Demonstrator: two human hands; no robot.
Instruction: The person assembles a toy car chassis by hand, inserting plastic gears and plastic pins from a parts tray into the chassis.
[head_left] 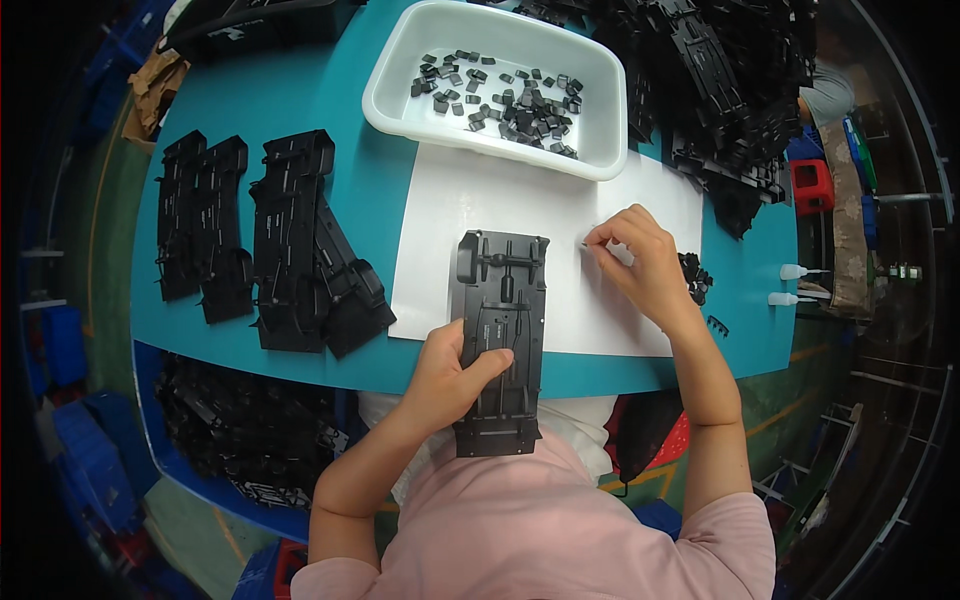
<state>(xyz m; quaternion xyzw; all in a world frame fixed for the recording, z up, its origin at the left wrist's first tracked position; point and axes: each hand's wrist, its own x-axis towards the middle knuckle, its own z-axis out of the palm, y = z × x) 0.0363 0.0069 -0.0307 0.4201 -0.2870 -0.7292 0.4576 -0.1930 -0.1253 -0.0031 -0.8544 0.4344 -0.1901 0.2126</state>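
My left hand (452,375) is closed round a long black plastic toy-car chassis (505,330), its thumb lying across the middle. The chassis stretches over the table's front edge, with its detailed face up. To the right, my right hand (640,255) hovers over white paper (600,310), thumb and forefinger pinched. A tiny dark speck shows at these fingertips, too small to name. Near the right wrist lies a small heap of little black parts (692,277), partly hidden by the hand. Beyond the chassis stands a white plastic tub (400,125) with many small black pieces inside.
Several black chassis (290,240) lie on the left of the teal table (360,370). A large pile of black parts (710,90) fills the far right. Two small white-capped bottles (785,299) rest at the right edge. A blue crate (150,400) of black parts sits below left.
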